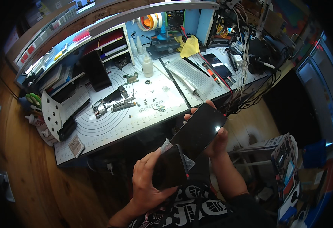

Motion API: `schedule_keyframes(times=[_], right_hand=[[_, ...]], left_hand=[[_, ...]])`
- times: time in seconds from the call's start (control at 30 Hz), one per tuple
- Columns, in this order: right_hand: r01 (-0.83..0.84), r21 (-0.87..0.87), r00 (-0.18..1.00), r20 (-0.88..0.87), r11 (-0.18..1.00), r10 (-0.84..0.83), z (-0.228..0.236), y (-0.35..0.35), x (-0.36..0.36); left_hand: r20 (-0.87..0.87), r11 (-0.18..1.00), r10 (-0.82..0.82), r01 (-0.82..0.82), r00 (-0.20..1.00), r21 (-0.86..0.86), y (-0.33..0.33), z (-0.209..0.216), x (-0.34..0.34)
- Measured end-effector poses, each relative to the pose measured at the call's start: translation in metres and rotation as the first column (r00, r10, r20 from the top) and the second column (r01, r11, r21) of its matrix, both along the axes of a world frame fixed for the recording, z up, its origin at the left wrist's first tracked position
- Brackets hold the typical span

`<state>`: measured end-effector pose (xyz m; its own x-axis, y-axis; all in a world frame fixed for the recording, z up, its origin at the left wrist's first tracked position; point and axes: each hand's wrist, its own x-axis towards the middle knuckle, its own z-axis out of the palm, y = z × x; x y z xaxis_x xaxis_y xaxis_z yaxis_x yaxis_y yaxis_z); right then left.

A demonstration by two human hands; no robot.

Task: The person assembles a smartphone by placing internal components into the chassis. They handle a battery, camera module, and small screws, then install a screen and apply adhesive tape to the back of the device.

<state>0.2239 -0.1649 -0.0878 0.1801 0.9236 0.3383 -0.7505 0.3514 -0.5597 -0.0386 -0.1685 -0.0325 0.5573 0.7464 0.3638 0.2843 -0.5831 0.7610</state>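
Observation:
In front of my chest, over the near side of the bench, my right hand (217, 142) grips a black smartphone (198, 123) by its edges. Its glossy screen faces up and reflects a bright spot near my thumb. Lower and to the left, my left hand (145, 178) is wrapped round a second dark phone or screen panel (168, 169) with a small red mark at one corner. Crumpled clear plastic film (189, 162) pokes out between the two. The left panel overlaps the lower end of the smartphone; whether they touch I cannot tell.
The white workbench (98, 133) holds disassembled phone parts (102, 107), a propped dark tablet or phone (95, 70), a squeeze bottle (147, 67) and bubble wrap (191, 74). Cables (246, 76) hang off its right side. A cardboard box (284, 152) stands at lower right.

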Motion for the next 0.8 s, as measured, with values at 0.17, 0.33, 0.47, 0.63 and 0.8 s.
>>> schedule_keyframes(times=[0.17, 0.33, 0.47, 0.63, 0.8], right_hand=[[0.052, 0.024, 0.998, -0.027, 0.998, -0.052, 0.001, 0.001, 0.013], [0.04, 0.06, 0.998, -0.043, 0.997, -0.037, -0.002, 0.001, 0.011], [0.037, 0.014, 0.997, -0.068, 0.999, -0.036, 0.008, -0.002, 0.01], [-0.008, 0.015, 0.987, 0.159, 1.0, 0.005, 0.025, -0.007, 0.001], [0.044, -0.155, 0.824, 0.565, 0.987, 0.052, 0.035, -0.013, -0.029]], left_hand=[[0.064, 0.999, 0.005, -0.002, 0.998, -0.046, -0.001, -0.004, -0.002], [0.077, 0.999, 0.0, 0.004, 0.997, -0.047, -0.001, -0.005, -0.005], [0.047, 0.999, -0.019, 0.021, 0.999, -0.035, 0.002, -0.007, -0.002], [0.02, 0.996, 0.004, -0.002, 1.0, -0.087, 0.002, -0.009, 0.004], [0.308, 0.925, 0.042, 0.08, 0.95, -0.371, 0.004, -0.011, 0.019]])
